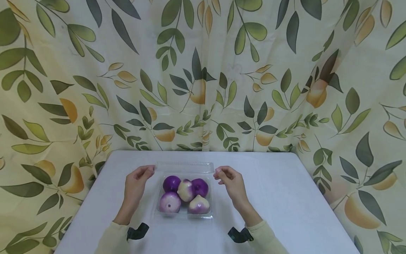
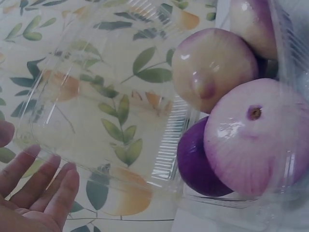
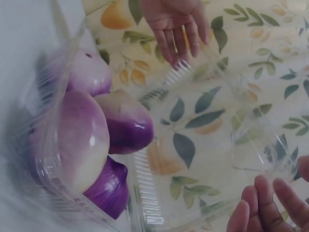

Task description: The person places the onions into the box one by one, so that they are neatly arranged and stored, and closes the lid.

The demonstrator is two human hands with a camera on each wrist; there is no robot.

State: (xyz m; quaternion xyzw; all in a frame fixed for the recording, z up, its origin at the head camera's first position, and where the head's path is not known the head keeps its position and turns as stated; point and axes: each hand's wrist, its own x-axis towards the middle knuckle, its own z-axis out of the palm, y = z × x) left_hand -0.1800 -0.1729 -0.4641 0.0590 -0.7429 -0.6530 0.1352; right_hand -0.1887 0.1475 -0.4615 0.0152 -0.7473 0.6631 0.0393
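A clear plastic clamshell box (image 1: 184, 216) lies on the table with its hinged lid (image 1: 185, 167) raised at the far side. Inside it sit several purple and white onions, among them a pale one (image 2: 258, 140) with a brown root spot and a darker purple one (image 3: 108, 186). My left hand (image 1: 139, 176) holds the lid's left corner between thumb and fingertips. At the opposite corner, my right hand (image 1: 231, 180) pinches the lid the same way, its fingers (image 3: 264, 200) fairly straight.
A white table (image 1: 269, 201) extends around the box on all sides. Behind its far edge hangs a curtain (image 1: 203, 116) printed with leaves and orange fruit. Dark bands (image 1: 138, 232) sit at both wrists, over light sleeves (image 1: 112, 238).
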